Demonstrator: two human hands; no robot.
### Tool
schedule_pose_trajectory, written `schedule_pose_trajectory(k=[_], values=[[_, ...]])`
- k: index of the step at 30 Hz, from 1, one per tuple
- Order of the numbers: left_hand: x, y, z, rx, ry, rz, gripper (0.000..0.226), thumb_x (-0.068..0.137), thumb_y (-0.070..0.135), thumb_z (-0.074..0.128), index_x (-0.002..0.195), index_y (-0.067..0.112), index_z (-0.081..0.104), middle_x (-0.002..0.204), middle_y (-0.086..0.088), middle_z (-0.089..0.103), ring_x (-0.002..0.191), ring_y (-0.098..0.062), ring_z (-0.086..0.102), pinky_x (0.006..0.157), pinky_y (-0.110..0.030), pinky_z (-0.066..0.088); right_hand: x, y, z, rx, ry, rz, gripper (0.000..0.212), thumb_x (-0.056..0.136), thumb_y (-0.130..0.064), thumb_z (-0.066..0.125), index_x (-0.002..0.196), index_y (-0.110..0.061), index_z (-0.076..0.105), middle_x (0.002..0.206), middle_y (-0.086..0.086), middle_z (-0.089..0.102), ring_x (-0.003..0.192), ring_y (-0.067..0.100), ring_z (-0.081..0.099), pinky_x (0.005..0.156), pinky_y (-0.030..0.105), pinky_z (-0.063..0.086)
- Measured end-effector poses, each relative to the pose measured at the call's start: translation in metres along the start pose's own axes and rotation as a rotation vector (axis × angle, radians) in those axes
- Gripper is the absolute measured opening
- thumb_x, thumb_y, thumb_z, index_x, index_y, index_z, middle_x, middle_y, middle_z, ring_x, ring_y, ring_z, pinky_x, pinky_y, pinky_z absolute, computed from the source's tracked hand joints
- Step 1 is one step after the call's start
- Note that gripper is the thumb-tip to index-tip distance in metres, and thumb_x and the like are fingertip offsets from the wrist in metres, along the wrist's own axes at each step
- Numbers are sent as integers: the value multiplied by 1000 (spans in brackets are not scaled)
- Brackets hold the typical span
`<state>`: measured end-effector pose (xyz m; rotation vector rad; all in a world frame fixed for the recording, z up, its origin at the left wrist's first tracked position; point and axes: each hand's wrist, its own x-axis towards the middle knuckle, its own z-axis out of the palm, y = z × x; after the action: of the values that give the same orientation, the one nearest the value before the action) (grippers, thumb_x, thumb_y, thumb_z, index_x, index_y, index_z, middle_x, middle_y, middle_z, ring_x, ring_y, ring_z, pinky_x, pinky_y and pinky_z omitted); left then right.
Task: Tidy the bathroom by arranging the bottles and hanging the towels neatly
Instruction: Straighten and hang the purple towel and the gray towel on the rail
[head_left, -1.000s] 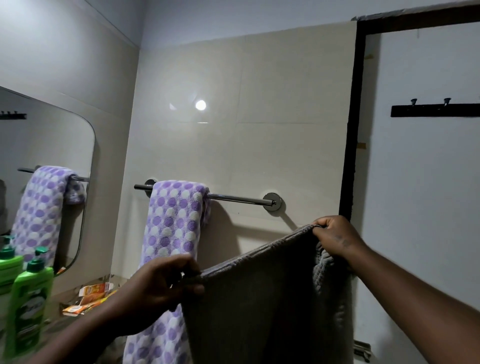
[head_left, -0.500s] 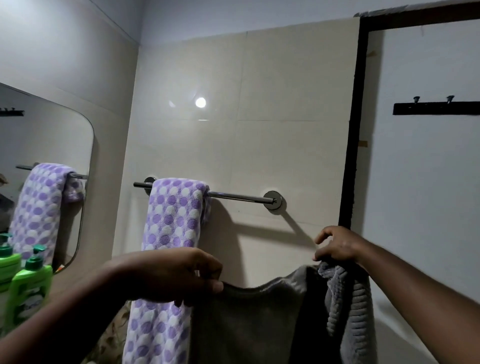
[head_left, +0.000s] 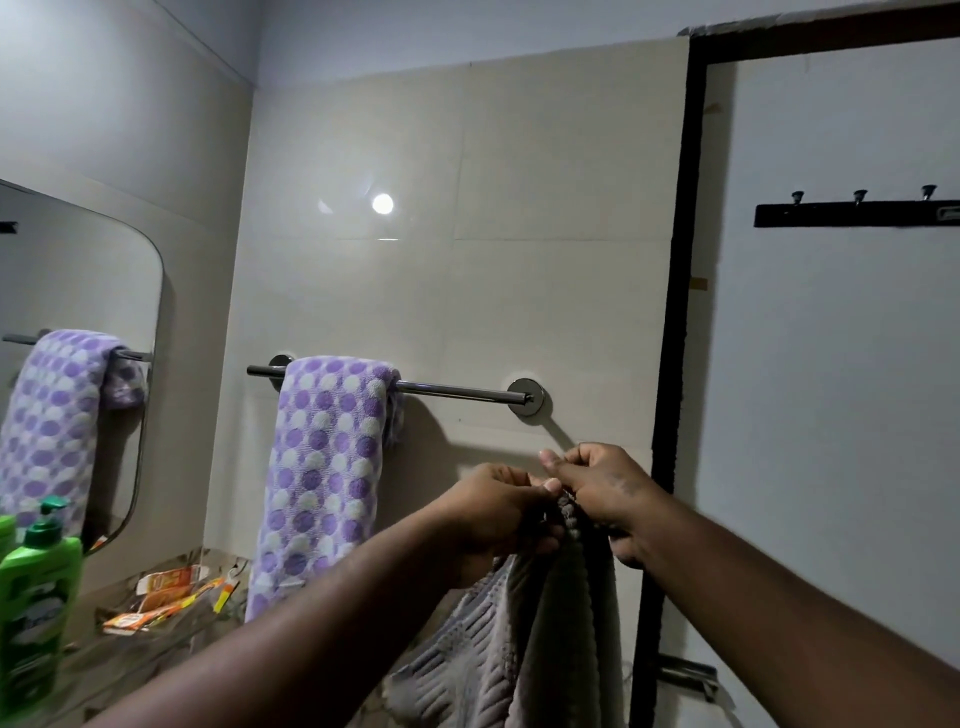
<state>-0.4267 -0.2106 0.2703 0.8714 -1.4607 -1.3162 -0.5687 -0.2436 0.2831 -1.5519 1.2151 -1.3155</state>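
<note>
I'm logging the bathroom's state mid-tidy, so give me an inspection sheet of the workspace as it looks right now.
Surface: marbled counter at lower left, partly covered.
Job's things: purple dotted towel draped over the left part of the towel bar; grey towel hangs below the bar, not on it; green bottle at left edge.
Clutter: orange packets scattered on the counter.
Grips: left hand and right hand together, both pinching the grey towel's top edge.
Cables: nothing seen.
Surroundings: mirror on left wall; black hook rail on the right.
</note>
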Motion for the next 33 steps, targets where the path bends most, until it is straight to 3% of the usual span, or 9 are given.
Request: schedule_pose_trajectory(k=[4,9,13,17,21,26,29,31,33], values=[[0,1,3,0,109,-3,22,99,16,64,105,-6,68,78,-14,65,55,-12,64,50,-19,57,-10,6,-10,-41,22,-94,4,92,-14,72,87,-13,72,73,-2,78,77,14,74,61,24,55],[-2,2,3,-26,182,10,30,100,14,63,110,-13,68,85,-20,63,63,-19,62,55,-23,57,-26,8,-11,17,-24,-215,12,86,-8,75,90,-19,79,91,1,80,86,13,77,67,21,59],[-3,10,0,-62,137,-15,23,105,15,54,112,-3,67,90,-16,60,64,-14,54,63,-25,47,-32,7,-13,-296,41,-369,40,69,-17,90,104,-29,77,99,-7,78,96,9,73,85,30,59],[0,14,-5,118,125,40,19,100,2,55,113,-3,69,95,-19,59,67,-16,50,61,-25,40,-29,2,-14,-470,169,-492,36,78,-9,81,108,-29,77,99,-10,78,94,1,71,90,24,57],[1,11,-13,180,23,117,38,92,-15,51,117,7,68,92,-7,69,67,-11,65,57,-19,51,-20,-5,-19,-469,131,-518,34,83,-7,76,111,-25,77,105,-9,77,98,3,71,95,28,56],[-3,5,-26,262,-80,373,59,86,-22,53,125,22,63,121,-17,64,104,-23,64,92,-41,54,-7,-26,-24,-282,175,-468,39,83,10,64,87,-26,79,90,-7,80,87,10,76,82,28,60],[-8,-19,-39,568,42,534,46,83,-3,65,120,22,58,125,-1,63,112,-17,62,92,-39,55,0,-40,-31,-148,219,-419,36,83,13,64,87,-19,79,90,2,79,84,17,77,75,29,62],[-14,-53,-50,945,171,649,43,80,27,71,120,27,56,132,8,52,121,-14,52,100,-32,46,4,-47,-38,-98,246,-399,32,83,12,65,89,-16,79,89,4,79,81,20,77,72,31,63],[-20,-91,-62,1205,258,644,59,76,57,67,128,37,48,147,15,36,135,-10,37,110,-33,37,8,-53,-45,-70,262,-387,31,83,12,66,89,-15,79,89,6,79,80,22,77,71,32,63]])
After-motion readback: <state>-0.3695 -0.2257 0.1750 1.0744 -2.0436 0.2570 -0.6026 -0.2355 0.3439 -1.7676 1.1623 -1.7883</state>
